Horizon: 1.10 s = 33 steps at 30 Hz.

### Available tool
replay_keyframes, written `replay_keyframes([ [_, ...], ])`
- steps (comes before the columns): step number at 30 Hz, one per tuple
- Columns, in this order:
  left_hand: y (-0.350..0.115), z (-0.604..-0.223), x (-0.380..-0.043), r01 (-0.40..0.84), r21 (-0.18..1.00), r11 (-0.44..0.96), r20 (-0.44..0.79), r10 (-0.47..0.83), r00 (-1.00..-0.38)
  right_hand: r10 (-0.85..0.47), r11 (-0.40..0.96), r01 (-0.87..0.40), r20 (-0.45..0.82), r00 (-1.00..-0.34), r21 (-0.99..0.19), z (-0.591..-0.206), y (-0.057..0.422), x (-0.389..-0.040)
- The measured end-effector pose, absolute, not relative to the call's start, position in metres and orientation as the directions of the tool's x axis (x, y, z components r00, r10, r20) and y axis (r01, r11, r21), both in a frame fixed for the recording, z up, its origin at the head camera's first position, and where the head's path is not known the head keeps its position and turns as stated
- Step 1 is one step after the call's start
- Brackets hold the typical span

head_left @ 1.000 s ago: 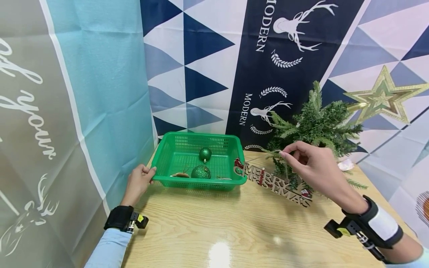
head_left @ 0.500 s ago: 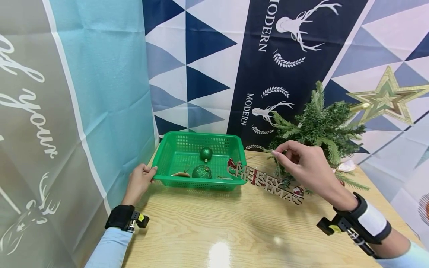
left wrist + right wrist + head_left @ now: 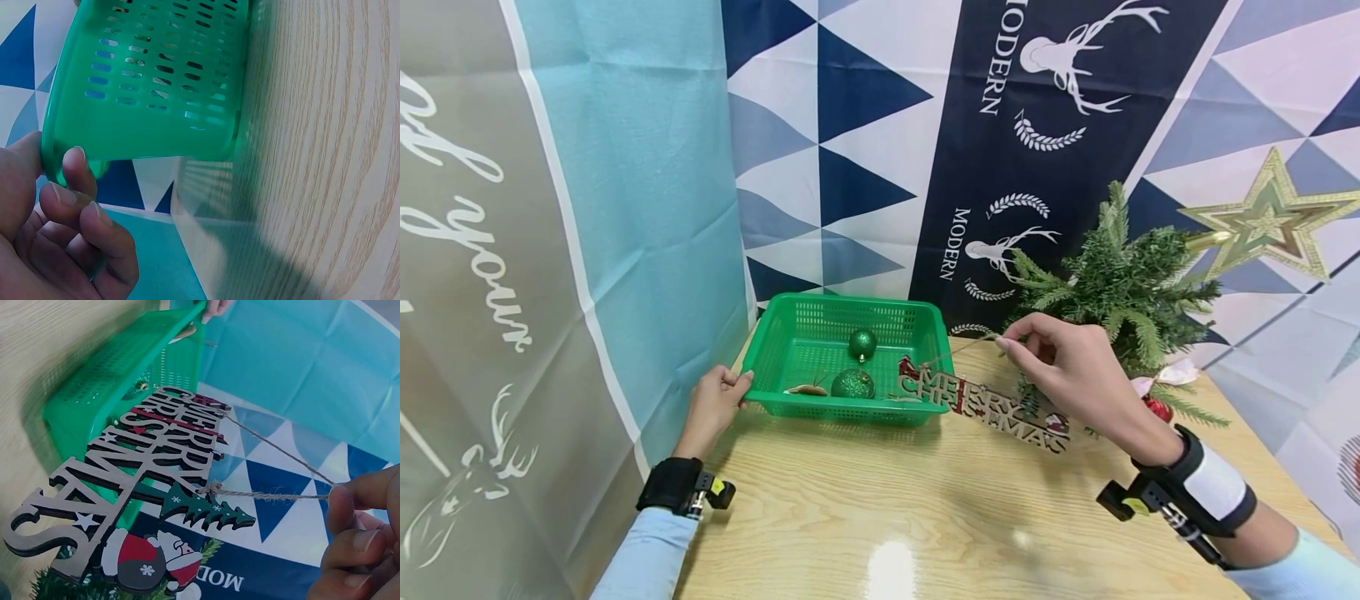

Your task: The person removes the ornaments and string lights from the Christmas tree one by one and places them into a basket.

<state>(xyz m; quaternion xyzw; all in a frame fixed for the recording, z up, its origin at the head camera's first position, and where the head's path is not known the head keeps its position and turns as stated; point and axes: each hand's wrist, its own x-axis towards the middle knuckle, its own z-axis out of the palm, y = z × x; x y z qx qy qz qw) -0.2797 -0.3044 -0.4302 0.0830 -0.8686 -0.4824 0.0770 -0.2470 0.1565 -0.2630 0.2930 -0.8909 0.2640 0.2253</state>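
From my right hand (image 3: 1067, 367) hangs a wooden "Merry Christmas" sign (image 3: 977, 404), its twine (image 3: 275, 496) pinched between thumb and forefinger. Painted on the sign are a small green tree (image 3: 203, 509) and a Santa (image 3: 147, 559). In the head view its left end overlaps the right edge of a green plastic basket (image 3: 850, 408). My left hand (image 3: 718, 404) grips the basket's near left corner, thumb and fingers at the rim in the left wrist view. Inside the basket lie two green glitter balls, the larger ball (image 3: 853, 384) in front, and a flat brown ornament (image 3: 807, 390).
A small Christmas tree (image 3: 1120, 292) stands at the right, topped by a gold star (image 3: 1270, 218). A white bow (image 3: 1165, 377) and a red ornament (image 3: 1159, 408) hang low on it. Patterned cloth (image 3: 662, 208) encloses the wooden table (image 3: 820, 500) behind and at left.
My right hand has moved left, carrying the sign away from the tree until it overlaps the basket's right side. The tree's red ornament has come into sight. My left hand stays at the basket.
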Motion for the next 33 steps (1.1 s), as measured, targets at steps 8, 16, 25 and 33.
replay_keyframes([
  [8, -0.305, -0.432, -0.279, -0.062, 0.854, 0.516, 0.056, -0.211, -0.976, -0.419, 0.679, -0.655, 0.557, -0.717, -0.332, -0.263, 0.149, -0.25],
  [16, -0.305, -0.433, -0.281, -0.078, 0.857, 0.509, 0.043, -0.221, -0.974, -0.431, 0.672, -0.658, 0.544, -0.72, -0.339, -0.264, 0.14, -0.252],
  [25, -0.304, -0.432, -0.282, -0.083, 0.853, 0.515, 0.045, -0.232, -0.972, -0.449, 0.661, -0.666, 0.529, -0.72, -0.345, -0.265, 0.129, -0.257],
  [33, -0.302, -0.43, -0.28, -0.079, 0.858, 0.508, 0.046, -0.228, -0.973, -0.465, 0.642, -0.68, 0.525, -0.713, -0.355, -0.268, 0.116, -0.262],
])
